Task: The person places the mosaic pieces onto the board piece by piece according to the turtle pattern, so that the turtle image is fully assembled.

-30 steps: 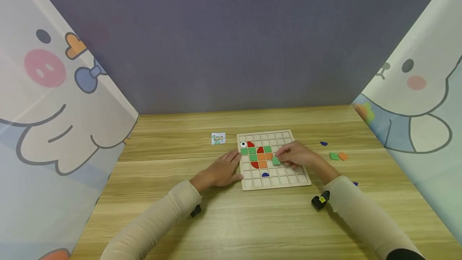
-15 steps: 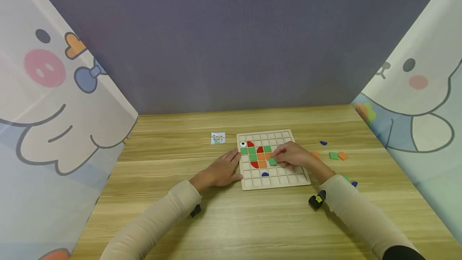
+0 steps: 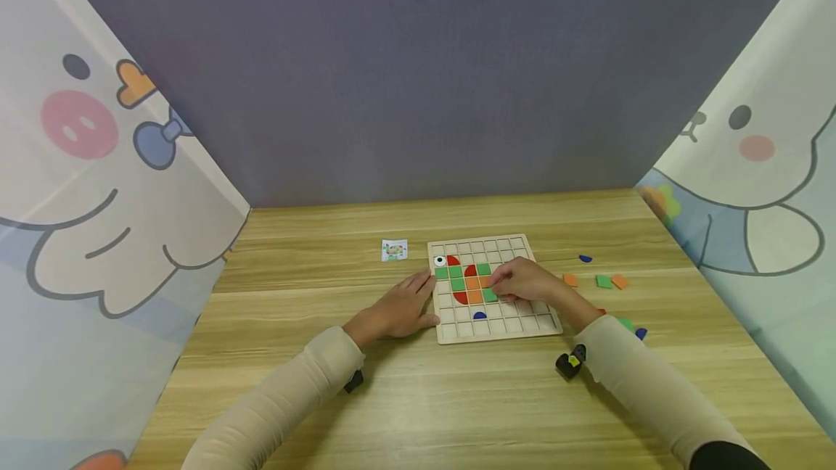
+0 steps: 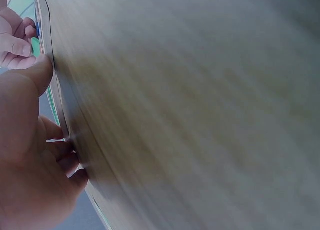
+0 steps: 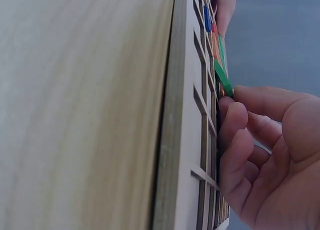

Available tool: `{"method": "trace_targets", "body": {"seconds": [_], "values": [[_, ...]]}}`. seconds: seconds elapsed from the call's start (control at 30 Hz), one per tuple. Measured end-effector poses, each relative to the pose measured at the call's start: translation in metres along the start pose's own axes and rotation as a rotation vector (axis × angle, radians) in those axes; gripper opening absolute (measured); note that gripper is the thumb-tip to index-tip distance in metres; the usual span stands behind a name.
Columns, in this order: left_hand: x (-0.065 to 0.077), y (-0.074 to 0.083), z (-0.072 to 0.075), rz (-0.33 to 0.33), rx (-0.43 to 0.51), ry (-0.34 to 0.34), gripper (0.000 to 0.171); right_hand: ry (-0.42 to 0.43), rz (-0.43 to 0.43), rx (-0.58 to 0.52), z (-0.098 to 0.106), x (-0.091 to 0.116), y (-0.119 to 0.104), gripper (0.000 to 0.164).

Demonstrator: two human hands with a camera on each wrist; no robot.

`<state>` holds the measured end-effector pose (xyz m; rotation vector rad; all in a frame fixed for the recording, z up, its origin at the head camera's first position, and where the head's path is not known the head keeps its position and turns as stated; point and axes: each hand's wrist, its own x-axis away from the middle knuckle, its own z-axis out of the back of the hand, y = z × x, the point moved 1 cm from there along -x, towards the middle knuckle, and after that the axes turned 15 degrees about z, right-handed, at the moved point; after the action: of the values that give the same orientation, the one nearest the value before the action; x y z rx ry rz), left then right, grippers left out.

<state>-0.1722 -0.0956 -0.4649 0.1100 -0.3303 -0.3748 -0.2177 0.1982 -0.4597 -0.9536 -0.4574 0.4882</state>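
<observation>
A wooden grid board lies flat on the table, with green, orange and red pieces, a white eye piece and a blue half-round piece in its cells. My right hand pinches a green square tile between thumb and finger. In the right wrist view that tile is tilted, one edge down at a cell beside the orange tiles. My left hand rests at the board's left edge; its thumb and fingertips touch the rim in the left wrist view.
A small printed picture card lies behind the left hand. Right of the board are loose pieces: a blue one, a green tile, orange tiles and another blue piece. A grey panel stands behind the table.
My right hand has moved slightly left with the green tile, bringing it down into the cell beside the orange tiles. The left hand has stayed at the board's edge.
</observation>
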Motion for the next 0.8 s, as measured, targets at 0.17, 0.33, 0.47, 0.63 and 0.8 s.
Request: {"method": "trace_targets", "body": {"seconds": [0.17, 0.33, 0.47, 0.63, 0.8], "values": [[0.000, 0.000, 0.000, -0.005, 0.002, 0.001, 0.084, -0.002, 0.009, -0.003, 0.003, 0.001, 0.002, 0.019], [0.000, 0.000, 0.000, -0.005, 0.001, 0.005, 0.084, 0.014, -0.011, -0.030, 0.009, 0.004, 0.005, 0.024], [-0.001, 0.000, -0.001, -0.003, -0.008, 0.005, 0.084, 0.026, -0.029, -0.031, 0.018, 0.009, 0.008, 0.027], [-0.002, 0.000, -0.001, -0.006, -0.018, 0.010, 0.084, 0.041, -0.040, 0.002, 0.031, 0.018, 0.017, 0.031], [-0.002, -0.001, -0.002, -0.010, -0.013, 0.010, 0.084, 0.065, -0.055, 0.013, 0.044, 0.030, 0.022, 0.035]]}}
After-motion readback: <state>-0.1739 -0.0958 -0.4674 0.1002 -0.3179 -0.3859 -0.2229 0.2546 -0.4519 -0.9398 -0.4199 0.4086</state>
